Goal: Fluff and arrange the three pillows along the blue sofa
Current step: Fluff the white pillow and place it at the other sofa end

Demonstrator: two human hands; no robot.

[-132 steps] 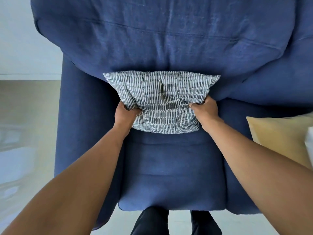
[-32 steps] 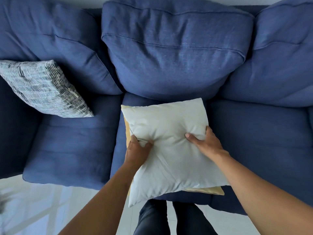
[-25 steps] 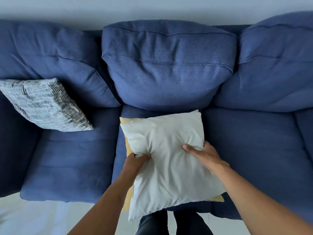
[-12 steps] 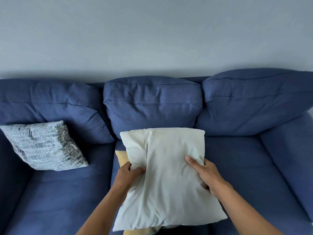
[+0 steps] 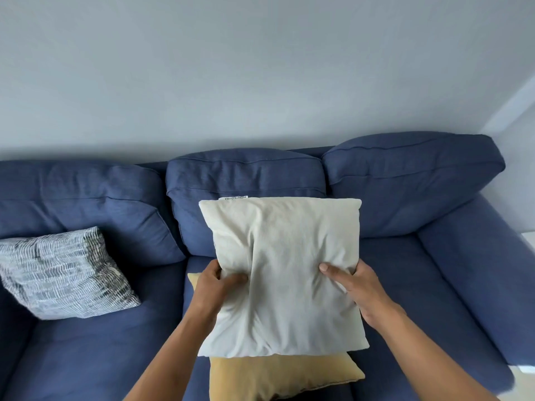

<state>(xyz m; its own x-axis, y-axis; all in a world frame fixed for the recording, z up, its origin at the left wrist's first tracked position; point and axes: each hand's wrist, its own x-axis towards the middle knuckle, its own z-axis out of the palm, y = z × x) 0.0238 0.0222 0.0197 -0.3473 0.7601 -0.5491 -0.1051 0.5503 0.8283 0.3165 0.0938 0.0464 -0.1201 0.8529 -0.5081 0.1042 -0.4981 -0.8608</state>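
Note:
I hold a white pillow (image 5: 285, 273) upright in the air over the middle seat of the blue sofa (image 5: 86, 351). My left hand (image 5: 215, 290) pinches its left edge and my right hand (image 5: 357, 287) grips its right edge, squeezing the fabric into folds. A yellow pillow (image 5: 278, 377) lies flat on the middle seat beneath it, partly hidden by the white one. A grey-and-white patterned pillow (image 5: 62, 273) leans in the sofa's left corner against the back cushion.
Three blue back cushions (image 5: 246, 178) run along a pale wall (image 5: 260, 68). The right armrest (image 5: 474, 273) borders the right seat. A strip of light floor (image 5: 524, 380) shows at the far right.
The white pillow has risen off the yellow one and been pulled upright between both hands. My view has tilted up, showing more wall. Earlier, I set the patterned pillow at the left end.

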